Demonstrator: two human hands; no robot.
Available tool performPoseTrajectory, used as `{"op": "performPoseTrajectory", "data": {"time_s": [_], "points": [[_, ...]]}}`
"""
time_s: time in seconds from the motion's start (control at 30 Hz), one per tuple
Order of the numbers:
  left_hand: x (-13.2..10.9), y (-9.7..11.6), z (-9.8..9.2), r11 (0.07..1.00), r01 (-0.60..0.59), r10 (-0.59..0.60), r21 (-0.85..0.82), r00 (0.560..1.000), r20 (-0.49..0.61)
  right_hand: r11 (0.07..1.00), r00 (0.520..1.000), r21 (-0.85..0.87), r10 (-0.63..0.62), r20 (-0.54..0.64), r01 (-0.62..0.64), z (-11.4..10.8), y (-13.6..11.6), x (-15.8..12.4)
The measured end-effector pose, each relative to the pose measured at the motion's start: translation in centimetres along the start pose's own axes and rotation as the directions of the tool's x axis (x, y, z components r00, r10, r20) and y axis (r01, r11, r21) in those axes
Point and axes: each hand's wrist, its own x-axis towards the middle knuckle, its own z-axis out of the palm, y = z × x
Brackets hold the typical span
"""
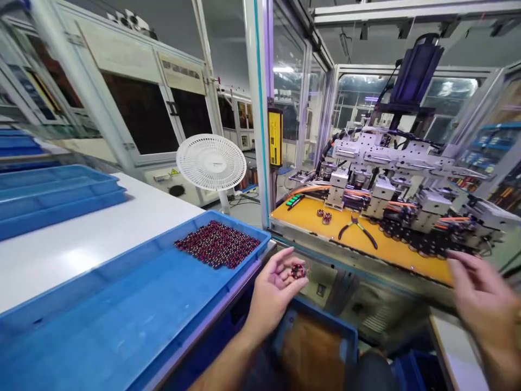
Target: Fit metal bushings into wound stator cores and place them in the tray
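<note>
My left hand point(271, 285) is palm up near the middle of the view, its fingers curled around a small round wound coil core point(298, 271), dark with reddish copper windings. Just left of it, many similar cores point(220, 244) stand packed together at the far end of a blue tray point(122, 304). My right hand point(482, 296) is at the right, its fingertips by the front edge of the yellow work surface point(309, 217), close to a row of dark round parts point(423, 241). Motion blurs that hand, and whether its fingers hold anything does not show.
A machine point(386, 157) with metal blocks stands behind the yellow surface. Pliers point(356, 231) and a few loose cores point(325, 217) lie there. A white fan point(211, 163) rises behind the tray. Stacked blue trays point(57, 190) are at left; another blue bin point(352, 336) sits below.
</note>
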Motion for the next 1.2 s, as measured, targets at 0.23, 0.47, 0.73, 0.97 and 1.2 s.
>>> {"op": "performPoseTrajectory", "data": {"time_s": [0.23,0.47,0.73,0.97,1.2], "points": [[-10.3,2.3,0.1,0.903,-0.301,0.248,0.307,0.948,0.199,0.703,0.644,0.527,-0.688,0.335,0.477,-2.6,-16.3,-6.0],[-12.1,3.3,0.0,0.886,-0.386,0.331,0.257,0.915,0.232,0.709,0.494,0.672,-0.672,0.551,0.215,-3.4,-16.9,-8.0],[-9.3,1.1,1.2,0.966,-0.202,0.156,0.162,0.954,0.255,0.689,0.255,0.342,-0.230,0.939,-0.639,-2.8,-14.4,-9.5],[-8.3,-1.3,1.6,0.952,-0.259,0.168,0.162,0.887,0.429,0.185,0.190,0.177,0.051,0.981,-0.967,1.9,-13.9,-10.5],[-7.7,-2.0,2.7,0.996,-0.053,0.034,0.070,0.966,0.255,0.028,0.271,0.270,0.139,0.952,-0.963,3.3,-14.4,-14.8]]}}
